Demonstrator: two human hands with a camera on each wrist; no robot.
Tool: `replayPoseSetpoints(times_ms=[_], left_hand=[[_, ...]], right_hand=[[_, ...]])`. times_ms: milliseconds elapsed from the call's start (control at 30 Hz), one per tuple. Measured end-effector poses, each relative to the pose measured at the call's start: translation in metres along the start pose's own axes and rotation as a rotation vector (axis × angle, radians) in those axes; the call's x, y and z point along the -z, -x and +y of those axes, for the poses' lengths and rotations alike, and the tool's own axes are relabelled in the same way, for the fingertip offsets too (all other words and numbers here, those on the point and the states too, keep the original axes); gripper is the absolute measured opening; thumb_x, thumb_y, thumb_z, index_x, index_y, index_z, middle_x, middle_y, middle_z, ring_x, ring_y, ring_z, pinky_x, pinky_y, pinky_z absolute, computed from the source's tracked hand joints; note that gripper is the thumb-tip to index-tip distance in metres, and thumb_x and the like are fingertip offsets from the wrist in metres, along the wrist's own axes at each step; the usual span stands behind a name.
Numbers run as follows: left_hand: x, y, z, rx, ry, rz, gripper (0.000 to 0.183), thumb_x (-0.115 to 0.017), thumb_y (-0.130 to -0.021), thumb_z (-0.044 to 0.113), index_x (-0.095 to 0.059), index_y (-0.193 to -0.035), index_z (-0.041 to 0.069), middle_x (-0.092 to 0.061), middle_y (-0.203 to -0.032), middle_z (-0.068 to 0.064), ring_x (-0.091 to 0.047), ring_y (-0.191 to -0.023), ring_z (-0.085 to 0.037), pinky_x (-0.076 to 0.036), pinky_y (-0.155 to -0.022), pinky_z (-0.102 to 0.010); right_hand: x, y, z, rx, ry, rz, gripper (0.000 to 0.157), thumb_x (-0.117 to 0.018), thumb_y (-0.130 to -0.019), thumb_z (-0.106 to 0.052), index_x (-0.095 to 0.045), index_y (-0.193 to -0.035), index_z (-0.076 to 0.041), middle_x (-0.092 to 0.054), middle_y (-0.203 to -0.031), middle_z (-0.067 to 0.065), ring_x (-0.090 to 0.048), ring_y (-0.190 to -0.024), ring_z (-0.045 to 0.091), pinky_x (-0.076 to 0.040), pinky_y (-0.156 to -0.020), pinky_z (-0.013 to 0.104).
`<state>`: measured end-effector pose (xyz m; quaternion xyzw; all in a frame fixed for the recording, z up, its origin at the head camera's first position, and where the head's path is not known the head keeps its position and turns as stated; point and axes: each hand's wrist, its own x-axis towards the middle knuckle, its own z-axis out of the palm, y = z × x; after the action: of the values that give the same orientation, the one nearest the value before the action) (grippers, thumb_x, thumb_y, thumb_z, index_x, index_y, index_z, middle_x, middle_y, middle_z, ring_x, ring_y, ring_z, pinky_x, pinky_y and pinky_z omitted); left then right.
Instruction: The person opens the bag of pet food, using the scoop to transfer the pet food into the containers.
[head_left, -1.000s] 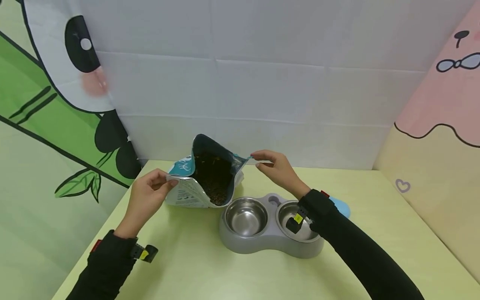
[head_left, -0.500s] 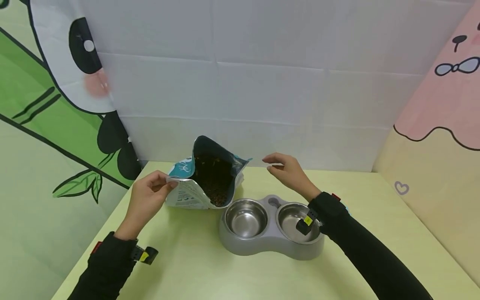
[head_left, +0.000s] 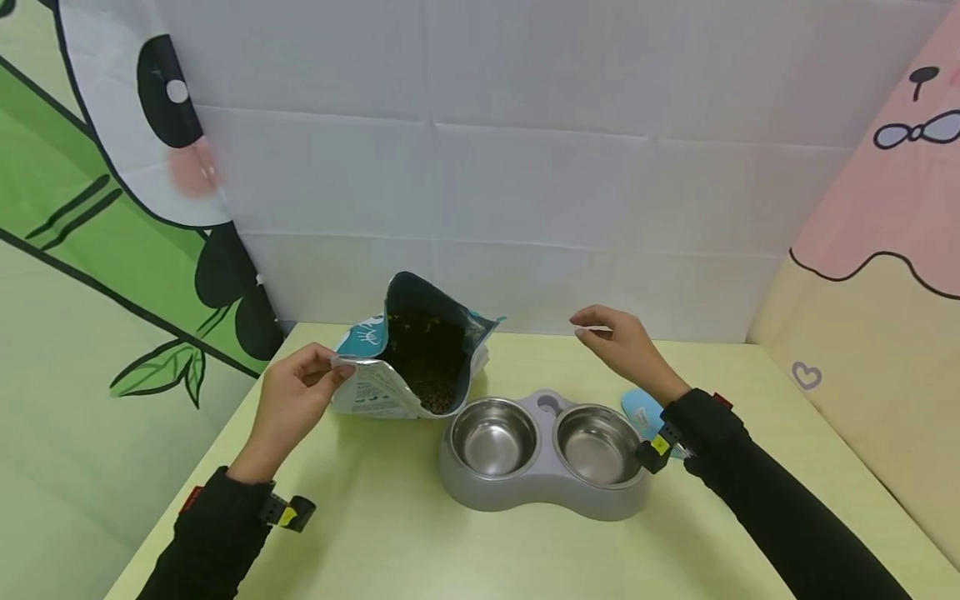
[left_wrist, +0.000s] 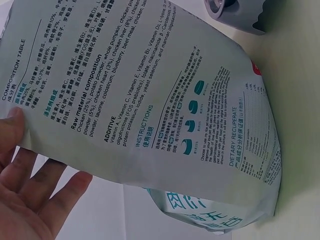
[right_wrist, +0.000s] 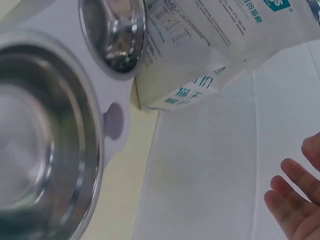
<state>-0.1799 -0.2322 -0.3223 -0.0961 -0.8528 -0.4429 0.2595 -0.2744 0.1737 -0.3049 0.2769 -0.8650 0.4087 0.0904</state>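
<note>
An opened pet food bag (head_left: 367,392), silver-white and teal, stands at the back left of the table with brown kibble (head_left: 435,392) visible through its wide mouth. My left hand (head_left: 288,400) pinches the left corner of its rim between thumb and fingers. In the left wrist view the bag's printed back panel (left_wrist: 150,100) fills most of the frame. My right hand (head_left: 622,346) hovers apart from the bag, its fingers loosely bent around nothing. Below it sits a grey double feeder (head_left: 517,496) holding two bare steel bowls (head_left: 495,437).
Partly covered by the right wrist, a light blue object (head_left: 639,408) lies beside the right bowl. A white sheet (head_left: 525,183) hangs behind the pale yellow table (head_left: 390,533), with cartoon-printed cloths on both sides.
My right hand has let go of the bag's right corner and moved away to the right. The left hand keeps its pinch, and the bag stays open in place.
</note>
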Motion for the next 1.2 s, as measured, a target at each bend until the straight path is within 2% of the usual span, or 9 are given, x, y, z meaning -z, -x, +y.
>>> replayPoseSetpoints(times_ms=[67, 233, 300, 533, 933, 1200], left_hand=[[-0.001, -0.001, -0.001, -0.003, -0.001, 0.001, 0.008, -0.064, -0.083, 0.013, -0.061, -0.089, 0.009, -0.066, -0.089, -0.004, -0.060, -0.085, -0.013, -0.045, -0.073, -0.017], [-0.001, -0.001, -0.001, 0.012, -0.006, 0.003, 0.008, -0.064, -0.083, 0.015, -0.060, -0.089, 0.009, -0.066, -0.090, -0.004, -0.060, -0.086, -0.011, -0.045, -0.073, -0.018], [-0.001, -0.001, -0.001, 0.015, -0.007, 0.004, 0.009, -0.064, -0.083, 0.015, -0.060, -0.089, 0.009, -0.066, -0.090, -0.004, -0.059, -0.085, -0.010, -0.045, -0.073, -0.019], [-0.002, -0.001, -0.003, -0.010, 0.001, 0.006, 0.009, -0.065, -0.083, 0.013, -0.060, -0.088, 0.008, -0.066, -0.089, -0.005, -0.059, -0.084, -0.007, -0.043, -0.073, -0.013], [-0.002, 0.000, -0.005, -0.016, 0.009, 0.001, 0.009, -0.065, -0.082, 0.012, -0.060, -0.088, 0.008, -0.066, -0.089, -0.006, -0.059, -0.083, -0.007, -0.044, -0.071, -0.014], [0.000, 0.001, -0.004, -0.012, 0.001, 0.002, 0.009, -0.065, -0.083, 0.013, -0.059, -0.088, 0.009, -0.066, -0.088, -0.005, -0.060, -0.083, -0.008, -0.044, -0.072, -0.013]], right_hand=[[0.004, 0.006, -0.006, -0.009, 0.020, 0.008, 0.022, -0.052, -0.092, -0.016, -0.053, -0.113, -0.009, -0.055, -0.111, 0.011, -0.051, -0.105, 0.025, -0.042, -0.092, 0.037], [0.010, 0.014, 0.000, -0.039, 0.025, 0.017, 0.023, -0.052, -0.092, -0.012, -0.052, -0.114, -0.006, -0.054, -0.112, 0.014, -0.050, -0.105, 0.028, -0.042, -0.092, 0.039], [0.010, 0.015, 0.014, -0.047, 0.017, 0.022, 0.023, -0.052, -0.092, -0.017, -0.052, -0.114, -0.009, -0.054, -0.112, 0.013, -0.050, -0.106, 0.026, -0.042, -0.092, 0.038], [0.014, 0.021, 0.023, -0.066, 0.037, 0.037, 0.024, -0.053, -0.092, -0.024, -0.052, -0.112, -0.011, -0.055, -0.111, 0.011, -0.051, -0.104, 0.023, -0.043, -0.091, 0.039], [0.027, 0.038, 0.028, -0.083, 0.055, 0.011, 0.026, -0.057, -0.089, -0.016, -0.051, -0.114, -0.008, -0.054, -0.113, 0.011, -0.050, -0.105, 0.028, -0.041, -0.093, 0.043], [0.037, 0.051, 0.040, -0.096, 0.120, 0.015, 0.026, -0.057, -0.088, -0.011, -0.051, -0.112, -0.005, -0.055, -0.110, 0.012, -0.053, -0.101, 0.028, -0.044, -0.088, 0.045]])
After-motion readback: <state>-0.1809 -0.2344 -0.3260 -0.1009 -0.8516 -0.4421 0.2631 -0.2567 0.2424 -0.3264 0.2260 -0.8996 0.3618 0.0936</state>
